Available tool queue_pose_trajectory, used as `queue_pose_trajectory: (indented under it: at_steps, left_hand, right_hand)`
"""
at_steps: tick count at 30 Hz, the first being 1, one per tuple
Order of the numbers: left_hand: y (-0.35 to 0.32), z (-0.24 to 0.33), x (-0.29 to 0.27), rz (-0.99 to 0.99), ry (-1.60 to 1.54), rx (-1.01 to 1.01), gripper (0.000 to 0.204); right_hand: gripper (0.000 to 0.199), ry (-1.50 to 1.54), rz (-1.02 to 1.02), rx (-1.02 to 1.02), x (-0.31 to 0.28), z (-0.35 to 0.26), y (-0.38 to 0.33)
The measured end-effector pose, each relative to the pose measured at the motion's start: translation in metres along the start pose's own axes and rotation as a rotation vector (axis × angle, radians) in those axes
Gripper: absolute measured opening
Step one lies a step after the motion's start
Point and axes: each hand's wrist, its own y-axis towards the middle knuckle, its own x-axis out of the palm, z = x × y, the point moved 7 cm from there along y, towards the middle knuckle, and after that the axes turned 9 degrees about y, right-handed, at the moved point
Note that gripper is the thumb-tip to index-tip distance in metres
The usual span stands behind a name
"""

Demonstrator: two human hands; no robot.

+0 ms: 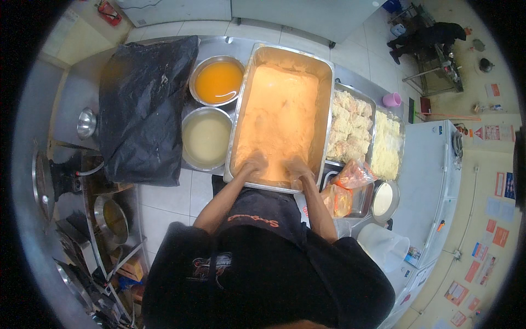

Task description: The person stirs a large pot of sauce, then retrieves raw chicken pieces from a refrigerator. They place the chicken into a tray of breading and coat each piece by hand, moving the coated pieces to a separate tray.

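While the left hand [253, 164] and right hand [296, 167] are sitting in orange powder [280, 109], near end of the metal tray [296, 56], I can't tell if they're pinching; hasty shoving could be spilling some.

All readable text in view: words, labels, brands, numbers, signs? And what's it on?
Wording not copied out; locations only:
Black apron: orange-red lettering, legible only in part.
Black short-sleeved shirt: small white-and-red print, too small to read.
White paper sign with red triangle: wording too small.
Red-and-white wall sheets: too small.
Red fire extinguisher: label too blurred.
Large rectangular steel tray: no text seen.
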Motion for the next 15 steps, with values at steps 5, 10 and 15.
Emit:
queue_pose_trajectory:
  at_steps: [5,10,15]
  left_hand:
    - [0.014,0.006,-0.033,0.250,-0.184,-0.181,0.038]
    - [0.022,0.005,-0.112,0.722,0.120,-0.277,0.039]
    - [0.035,0.015,-0.076,0.137,0.237,-0.076,0.033]
  right_hand:
    - [0.038,0.260,0.612,-0.028,-0.049,-0.020,0.010]
    - [0.055,0.003,0.664,0.137,-0.077,-0.037,0.074]
    - [0.075,-0.138,0.054,0.119,-0.036,-0.042,0.101]
